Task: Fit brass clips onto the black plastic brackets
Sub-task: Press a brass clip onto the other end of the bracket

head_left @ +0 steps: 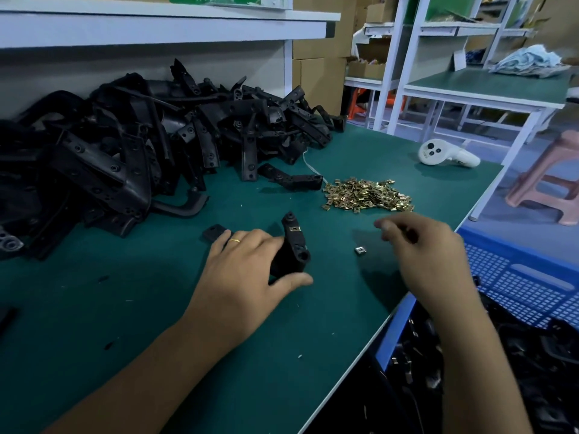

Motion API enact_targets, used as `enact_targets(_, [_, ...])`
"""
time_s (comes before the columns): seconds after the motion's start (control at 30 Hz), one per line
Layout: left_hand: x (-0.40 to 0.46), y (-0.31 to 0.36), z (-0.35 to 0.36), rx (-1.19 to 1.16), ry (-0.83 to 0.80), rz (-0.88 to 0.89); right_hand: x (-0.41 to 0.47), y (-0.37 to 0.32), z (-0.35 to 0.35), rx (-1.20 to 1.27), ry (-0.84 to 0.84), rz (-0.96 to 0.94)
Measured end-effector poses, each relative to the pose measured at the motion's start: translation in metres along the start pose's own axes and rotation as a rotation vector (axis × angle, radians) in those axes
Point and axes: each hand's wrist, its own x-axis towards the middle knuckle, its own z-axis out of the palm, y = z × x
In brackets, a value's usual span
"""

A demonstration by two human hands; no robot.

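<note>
Green matting covers the workbench (pixel 188 324), and everything below is placed against the black bracket (pixel 293 245) that stands on it near the front edge. The left hand (pixel 241 277) grips this bracket from its left side: the thumb curls round the near end and the fingers wrap behind it, one of them wearing a gold ring (pixel 234 240). A brass clip (pixel 294 228) already sits on the bracket's upper arm. To the right of the bracket, at about the same depth, the right hand (pixel 429 255) hovers over the mat with fingers loosely curled; it is motion-blurred, and whether it pinches anything I cannot tell. Between the bracket and that hand a single loose clip (pixel 360 250) lies on the mat. Further right, past the bench edge, a blue perforated crate (pixel 517 277) holds dark parts. Just left of the bracket, beyond the left hand's fingers, lies a small black piece (pixel 214 232). Behind the bracket and to its right spreads the heap of brass clips (pixel 366 195). Behind it and to its left rises a big pile of black brackets (pixel 141 142), one lone bracket (pixel 291 177) lying apart at its edge. Farther back to the right rests a white handheld controller (pixel 445 154).
</note>
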Motion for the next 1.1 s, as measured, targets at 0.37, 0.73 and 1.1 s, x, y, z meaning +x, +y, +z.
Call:
enact_targets(0.37, [-0.004,0.0,-0.001,-0.098,0.061,0.002,-0.004,-0.006,0.006,-0.235,-0.26,-0.143])
enact_targets(0.73, [-0.002,0.002,-0.003,-0.03,0.171,0.058,-0.013,-0.026,0.026,0.596,-0.207,-0.072])
enact_targets(1.1, [-0.001,-0.001,-0.001,0.004,0.315,0.105,-0.017,-0.035,0.028,1.086,-0.35,0.277])
